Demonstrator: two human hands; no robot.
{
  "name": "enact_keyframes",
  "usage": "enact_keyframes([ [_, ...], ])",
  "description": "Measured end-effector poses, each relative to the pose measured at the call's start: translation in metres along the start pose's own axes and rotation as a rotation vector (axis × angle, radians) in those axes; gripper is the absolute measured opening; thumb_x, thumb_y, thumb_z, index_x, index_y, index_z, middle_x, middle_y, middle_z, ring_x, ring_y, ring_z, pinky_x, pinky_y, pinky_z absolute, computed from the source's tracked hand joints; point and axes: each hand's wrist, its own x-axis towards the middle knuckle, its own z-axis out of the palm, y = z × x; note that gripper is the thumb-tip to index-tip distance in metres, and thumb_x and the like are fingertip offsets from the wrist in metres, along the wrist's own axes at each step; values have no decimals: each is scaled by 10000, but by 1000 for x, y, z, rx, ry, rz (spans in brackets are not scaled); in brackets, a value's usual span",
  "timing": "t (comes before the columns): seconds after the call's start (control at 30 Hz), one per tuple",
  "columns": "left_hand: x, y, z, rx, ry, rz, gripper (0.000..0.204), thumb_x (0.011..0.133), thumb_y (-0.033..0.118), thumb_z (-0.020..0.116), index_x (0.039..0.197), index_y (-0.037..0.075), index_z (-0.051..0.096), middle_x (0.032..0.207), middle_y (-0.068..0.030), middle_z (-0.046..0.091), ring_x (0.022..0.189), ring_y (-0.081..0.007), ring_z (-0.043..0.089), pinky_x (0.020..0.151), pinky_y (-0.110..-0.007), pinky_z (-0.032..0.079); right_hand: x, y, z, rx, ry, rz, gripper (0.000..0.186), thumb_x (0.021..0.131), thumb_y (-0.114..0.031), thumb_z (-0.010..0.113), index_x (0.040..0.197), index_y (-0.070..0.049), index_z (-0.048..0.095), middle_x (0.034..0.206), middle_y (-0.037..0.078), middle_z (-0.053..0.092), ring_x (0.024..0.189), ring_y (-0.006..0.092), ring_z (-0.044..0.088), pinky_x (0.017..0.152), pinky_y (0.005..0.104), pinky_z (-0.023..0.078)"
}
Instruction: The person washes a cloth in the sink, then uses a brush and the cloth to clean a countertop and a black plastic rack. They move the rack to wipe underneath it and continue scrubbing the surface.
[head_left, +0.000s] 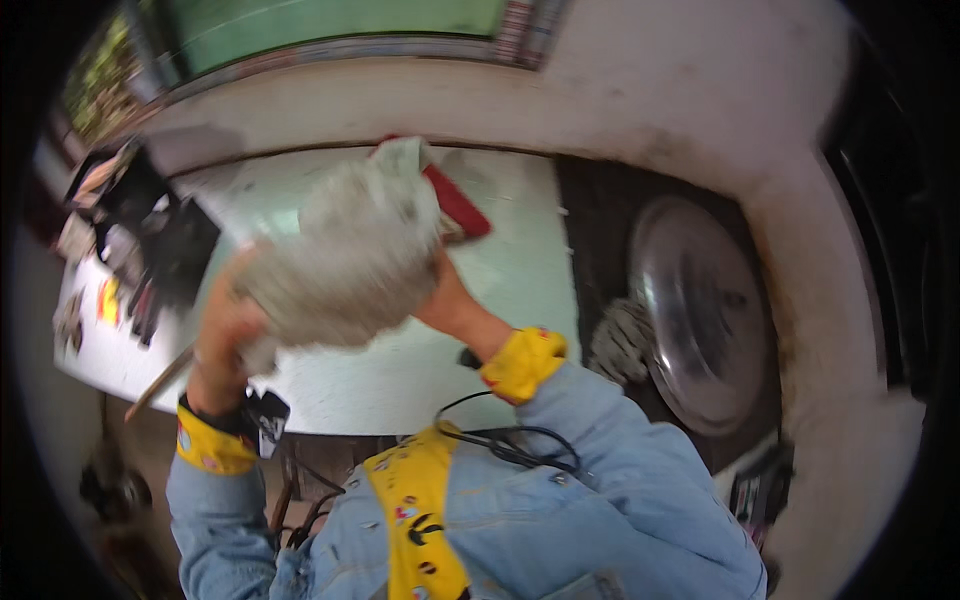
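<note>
A bulky greyish-white cloth (pixel 340 265), smeared by motion, is held up over the white table between my two hands. My left hand (pixel 230 325) grips its left side, the fingers blurred and partly covered. On the opposite side, my right hand (pixel 448 300) has hold of the cloth, which hides most of its fingers. Behind it, a red and pale thing (pixel 458 205), perhaps fabric, rests toward the back of the table. A thin brown stick (pixel 160 382) shows beside my left wrist; whether I hold it cannot be made out.
The white table (pixel 510 270) stands against the wall below a green-paned window (pixel 340 30). Black bags (pixel 165 230) and small items crowd its left end. To the right, a large round metal lid (pixel 705 315) and a crumpled grey rag (pixel 622 342) lie on a dark surface.
</note>
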Motion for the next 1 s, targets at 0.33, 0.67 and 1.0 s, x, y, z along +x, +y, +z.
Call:
enact_keyframes([
  [0.33, -10, -129, -4, 749, 37, -350, 438, 761, 70, 711, 1156, 48, 522, 1141, -95, 577, 1096, -209, 566, 934, -344, 450, -179, -11, -194, -448, 163, 392, 521, 852, -190, 605, 1322, -65, 417, 1316, 115, 451, 1234, 232, 407, 1023, 364, 364],
  [0.67, -41, -217, -223, 1678, 423, -49, 511, 712, 47, 662, 1188, 0, 480, 1129, -228, 526, 1075, -420, 480, 941, -445, 405, -324, -60, -317, -1059, 204, 1053, 696, 713, -54, 704, 1338, -44, 399, 1334, 203, 413, 1237, 333, 408, 996, 386, 381],
  [1.0, -79, -237, -264, 1863, 609, -608, 229, 858, 136, 495, 1066, 145, 591, 1086, -77, 578, 1117, -312, 499, 922, -643, 329, -209, -31, -173, -742, 149, 662, 522, 748, 56, 621, 1242, -35, 479, 1273, 131, 439, 977, 246, 572, 710, 308, 529],
])
